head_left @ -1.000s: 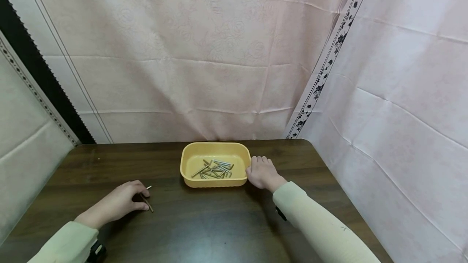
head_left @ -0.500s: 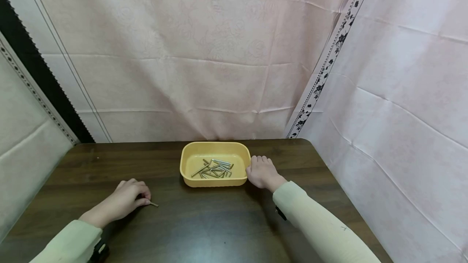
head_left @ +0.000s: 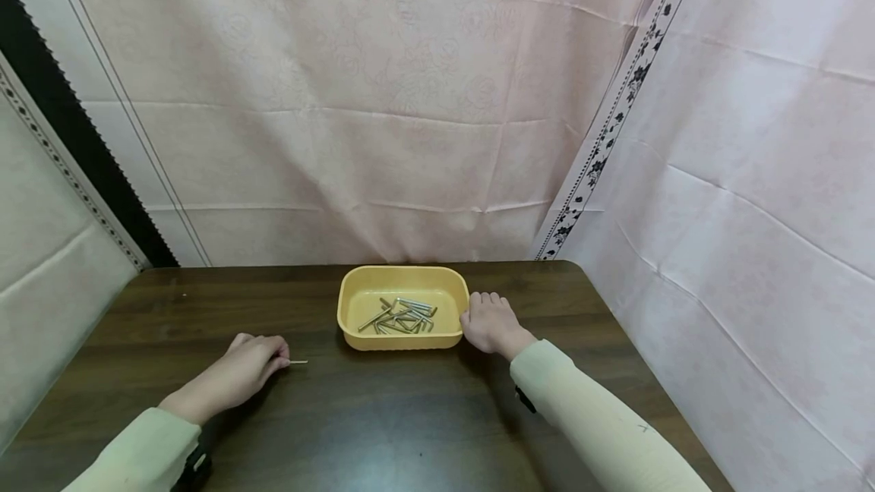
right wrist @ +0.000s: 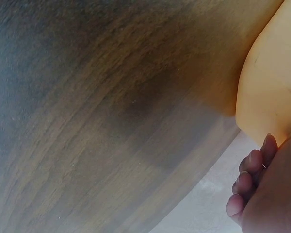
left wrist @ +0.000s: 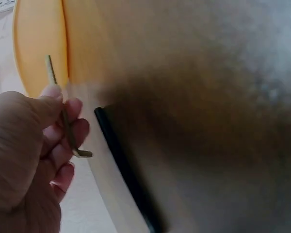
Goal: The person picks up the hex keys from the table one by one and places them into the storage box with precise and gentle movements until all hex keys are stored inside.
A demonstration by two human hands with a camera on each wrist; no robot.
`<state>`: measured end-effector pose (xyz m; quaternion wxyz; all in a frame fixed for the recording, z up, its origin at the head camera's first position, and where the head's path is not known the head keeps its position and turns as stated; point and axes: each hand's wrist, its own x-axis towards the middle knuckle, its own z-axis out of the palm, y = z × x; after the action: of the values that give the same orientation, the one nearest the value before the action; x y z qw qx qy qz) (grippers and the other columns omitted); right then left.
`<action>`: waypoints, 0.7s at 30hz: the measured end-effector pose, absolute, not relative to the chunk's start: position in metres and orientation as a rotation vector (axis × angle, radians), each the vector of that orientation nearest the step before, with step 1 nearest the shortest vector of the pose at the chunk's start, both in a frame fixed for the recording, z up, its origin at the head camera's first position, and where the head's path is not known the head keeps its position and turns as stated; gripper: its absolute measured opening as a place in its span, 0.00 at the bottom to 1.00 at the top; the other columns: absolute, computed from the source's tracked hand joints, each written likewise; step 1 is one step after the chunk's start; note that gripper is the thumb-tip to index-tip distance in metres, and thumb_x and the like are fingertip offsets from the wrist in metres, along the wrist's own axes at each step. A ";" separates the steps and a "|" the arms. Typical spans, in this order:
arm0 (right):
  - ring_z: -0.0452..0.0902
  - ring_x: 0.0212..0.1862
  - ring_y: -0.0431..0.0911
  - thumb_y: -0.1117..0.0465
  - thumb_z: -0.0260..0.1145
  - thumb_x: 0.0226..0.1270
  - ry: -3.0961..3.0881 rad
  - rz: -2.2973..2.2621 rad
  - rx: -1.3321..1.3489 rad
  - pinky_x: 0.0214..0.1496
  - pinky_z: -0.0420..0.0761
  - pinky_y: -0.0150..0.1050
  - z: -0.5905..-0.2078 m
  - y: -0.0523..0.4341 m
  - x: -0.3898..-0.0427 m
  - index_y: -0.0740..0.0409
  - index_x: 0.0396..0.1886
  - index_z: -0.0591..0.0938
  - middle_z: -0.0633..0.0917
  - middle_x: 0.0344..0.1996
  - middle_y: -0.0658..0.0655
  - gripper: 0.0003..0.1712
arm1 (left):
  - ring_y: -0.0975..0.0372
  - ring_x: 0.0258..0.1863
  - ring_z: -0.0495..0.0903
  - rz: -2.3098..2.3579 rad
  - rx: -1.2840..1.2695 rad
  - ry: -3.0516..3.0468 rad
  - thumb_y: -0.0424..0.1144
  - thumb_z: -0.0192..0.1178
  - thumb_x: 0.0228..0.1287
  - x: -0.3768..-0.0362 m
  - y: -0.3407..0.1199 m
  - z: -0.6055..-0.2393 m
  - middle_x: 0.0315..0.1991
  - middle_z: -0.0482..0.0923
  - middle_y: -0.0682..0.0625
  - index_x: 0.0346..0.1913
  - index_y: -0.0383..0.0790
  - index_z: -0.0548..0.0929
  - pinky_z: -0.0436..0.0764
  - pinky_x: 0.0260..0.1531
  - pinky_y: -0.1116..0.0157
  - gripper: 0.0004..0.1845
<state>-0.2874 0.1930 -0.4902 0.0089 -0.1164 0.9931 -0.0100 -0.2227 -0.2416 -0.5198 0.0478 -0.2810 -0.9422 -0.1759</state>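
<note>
My left hand pinches a thin L-shaped hex key just above the table, left of the yellow tray. In the left wrist view the hex key lies between thumb and fingers, with its short bent end pointing away from the palm. More hex keys, several of them, lie in a loose pile inside the tray. My right hand grips the tray's right end with curled fingers. In the right wrist view those fingers are beside the tray's wall; the thumb is hidden.
The dark wooden table reaches back to a pale cloth hanging behind it. Another pale cloth hangs along the right. A dark straight bar of unclear kind shows in the left wrist view.
My left hand has shifted slightly right and away from me, lifting the hex key and turning it until its visible end points right at the tray. The right hand and the tray stay put.
</note>
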 end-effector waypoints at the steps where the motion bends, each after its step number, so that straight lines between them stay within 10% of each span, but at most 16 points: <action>1: 0.66 0.43 0.53 0.53 0.43 0.73 3.101 -0.029 -0.362 0.52 0.65 0.49 -0.490 0.193 -0.287 0.59 0.40 0.70 0.72 0.37 0.56 0.15 | 0.74 0.26 0.69 -0.543 -0.854 -2.860 0.36 0.62 0.65 -0.223 -0.241 -0.519 0.26 0.72 0.66 0.32 0.52 0.77 0.63 0.42 0.55 0.07; 21: 0.66 0.44 0.53 0.52 0.42 0.73 3.091 -0.040 -0.351 0.53 0.65 0.49 -0.489 0.192 -0.287 0.58 0.40 0.70 0.73 0.38 0.56 0.15 | 0.66 0.35 0.78 -0.500 -0.883 -2.593 0.32 0.65 0.61 -0.230 -0.220 -0.484 0.34 0.79 0.62 0.37 0.50 0.83 0.64 0.44 0.55 0.07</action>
<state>-0.2870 0.1919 -0.4889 0.0152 -0.1128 0.9934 -0.0127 -0.2302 -0.2205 -0.4835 0.1776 -0.3122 -0.9164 -0.1769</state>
